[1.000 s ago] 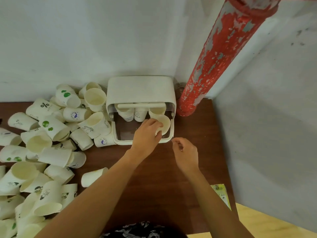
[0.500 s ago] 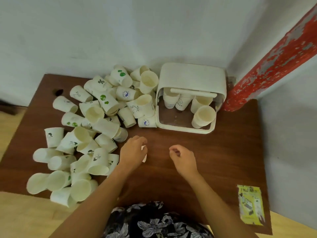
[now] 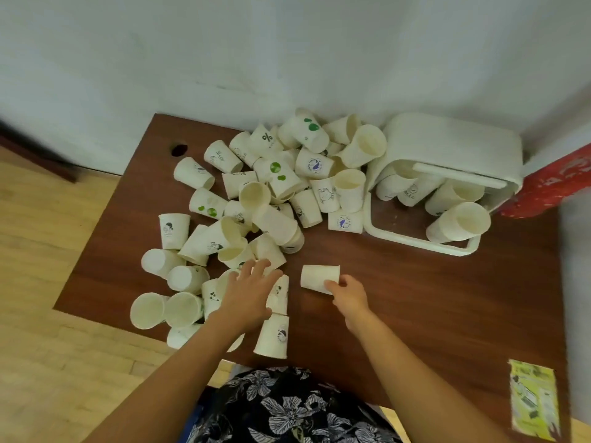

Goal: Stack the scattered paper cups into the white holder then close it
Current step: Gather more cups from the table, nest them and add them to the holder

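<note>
Several white paper cups (image 3: pixel 275 187) lie scattered in a heap over the left and middle of the brown table (image 3: pixel 415 298). The white holder (image 3: pixel 447 145) stands open at the back right, with several cups (image 3: pixel 460 222) inside it. My left hand (image 3: pixel 249 292) hovers with spread fingers over the near cups of the heap, its palm above a cup with a small print (image 3: pixel 279 295). My right hand (image 3: pixel 348 290) pinches the end of a plain cup (image 3: pixel 319 278) lying on its side on the table.
A red peeling pipe (image 3: pixel 550 183) stands right of the holder, against the white wall. A yellow-green leaflet (image 3: pixel 534 398) lies at the table's near right corner. The table has a dark hole (image 3: pixel 179 149) at its far left. Wooden floor shows at the left.
My left hand left the holder and moved back to the near cups, fingers now spread. My right hand, empty before, now pinches a plain cup. The view swung left.
</note>
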Available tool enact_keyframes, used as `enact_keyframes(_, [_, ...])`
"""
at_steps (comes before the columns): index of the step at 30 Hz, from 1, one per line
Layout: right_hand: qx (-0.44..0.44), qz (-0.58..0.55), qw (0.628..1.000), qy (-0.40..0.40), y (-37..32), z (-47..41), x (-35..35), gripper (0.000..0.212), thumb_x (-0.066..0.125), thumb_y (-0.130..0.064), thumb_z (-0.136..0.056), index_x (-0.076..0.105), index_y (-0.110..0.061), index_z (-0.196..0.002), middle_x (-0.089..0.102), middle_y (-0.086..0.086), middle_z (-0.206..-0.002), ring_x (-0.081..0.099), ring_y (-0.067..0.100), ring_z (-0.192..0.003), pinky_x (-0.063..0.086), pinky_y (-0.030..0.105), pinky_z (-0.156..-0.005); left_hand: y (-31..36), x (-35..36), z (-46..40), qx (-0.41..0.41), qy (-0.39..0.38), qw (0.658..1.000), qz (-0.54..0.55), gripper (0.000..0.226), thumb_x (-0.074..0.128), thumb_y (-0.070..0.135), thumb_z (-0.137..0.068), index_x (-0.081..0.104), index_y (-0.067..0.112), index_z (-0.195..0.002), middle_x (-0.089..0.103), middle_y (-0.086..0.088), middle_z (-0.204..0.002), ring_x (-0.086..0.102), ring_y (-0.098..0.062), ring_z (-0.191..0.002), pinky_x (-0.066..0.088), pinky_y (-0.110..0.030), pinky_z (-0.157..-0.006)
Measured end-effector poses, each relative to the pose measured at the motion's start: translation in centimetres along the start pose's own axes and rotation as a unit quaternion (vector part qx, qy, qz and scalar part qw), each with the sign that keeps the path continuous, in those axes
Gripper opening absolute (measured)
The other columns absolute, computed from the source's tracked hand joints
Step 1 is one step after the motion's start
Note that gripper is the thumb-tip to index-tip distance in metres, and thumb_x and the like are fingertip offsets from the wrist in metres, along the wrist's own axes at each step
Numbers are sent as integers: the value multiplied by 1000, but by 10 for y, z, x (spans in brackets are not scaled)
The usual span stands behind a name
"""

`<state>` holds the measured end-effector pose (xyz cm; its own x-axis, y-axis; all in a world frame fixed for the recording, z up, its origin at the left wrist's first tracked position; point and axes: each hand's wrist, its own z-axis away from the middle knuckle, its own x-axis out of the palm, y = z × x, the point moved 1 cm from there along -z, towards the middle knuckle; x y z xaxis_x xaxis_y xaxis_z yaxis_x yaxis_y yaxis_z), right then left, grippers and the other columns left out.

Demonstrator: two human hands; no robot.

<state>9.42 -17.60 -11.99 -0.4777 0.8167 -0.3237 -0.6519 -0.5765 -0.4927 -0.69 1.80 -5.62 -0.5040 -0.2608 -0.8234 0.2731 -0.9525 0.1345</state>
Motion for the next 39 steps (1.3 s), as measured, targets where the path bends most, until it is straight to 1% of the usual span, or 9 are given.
enact_keyframes(6, [-31,-49,998,24,-12,15,19,9,62,-16,-94,63,-22,-101,65,-3,-101,61,11,-85,56,42,-92,-28,-3,-12,-5,47,995,92,49,52,5,-87,52,28,-131,41,3,-141,39,-20,-127,49,-37,-86])
enact_keyframes(11, [-68,-54,995,57,-14,37,17,10,57,-17,-97,63,-24,-103,63,-11,-98,63,10,-91,56,35,-90,-35,-18,-27,5,100,976,194,34,49,4,-89,67,18,-113,59,-1,-107,59,-21,-96,46,-32,-75])
enact_keyframes(14, [-97,-23,991,94,-10,50,7,13,54,-23,-97,64,-16,-103,67,-1,-104,65,17,-96,57,41,-90,-31,-33,-33,37,136,960,243,18,52,10,-86,69,14,-91,61,-1,-87,58,-21,-84,42,-30,-65])
enact_keyframes(17, [-120,45,982,139,-10,65,-9,19,51,-25,-100,63,-12,-107,65,0,-106,62,13,-88,52,19,-69,-20,-49,-40,55,146,941,299,16,54,15,-85,70,12,-88,64,0,-79,59,-20,-75,47,-34,-66])
enact_keyframes(20, [-145,68,968,191,-11,74,-32,18,52,-22,-100,63,-11,-108,64,0,-110,61,12,-89,45,13,-65,-3,-65,-45,52,132,923,358,19,52,18,-86,70,12,-91,67,-3,-83,64,-18,-67,55,-37,-63])
enact_keyframes(24, [-173,43,946,269,-23,82,-66,25,55,-23,-98,64,-18,-121,66,-2,-118,65,16,-101,58,35,-87,27,-81,-54,44,115,880,459,22,57,12,-87,70,14,-105,65,-4,-94,67,-18,-71,57,-27,-51])
enact_keyframes(28, [-240,109,903,338,-36,82,-118,22,47,-21,-101,64,-15,-115,66,-2,-99,63,15,-89,47,22,-69,63,-97,-64,44,101,857,503,24,56,11,-90,70,12,-109,66,-3,-93,70,-16,-67,61,-34,-60])
enact_keyframes(32, [-264,197,859,392,-50,72,-173,23,46,-18,-102,64,-11,-114,65,6,-101,60,23,-93,43,28,-72,98,-108,-74,33,84,825,558,23,56,6,-90,72,8,-106,69,-7,-96,70,-19,-79,61,-32,-61])
enact_keyframes(39, [-288,287,841,357,-71,29,-231,30,44,-17,-102,61,-13,-127,64,10,-118,55,26,-110,52,39,-84,150,-123,-81,-1,77,796,601,22,55,3,-90,71,8,-104,67,-5,-97,70,-18,-75,57,-21,-57])
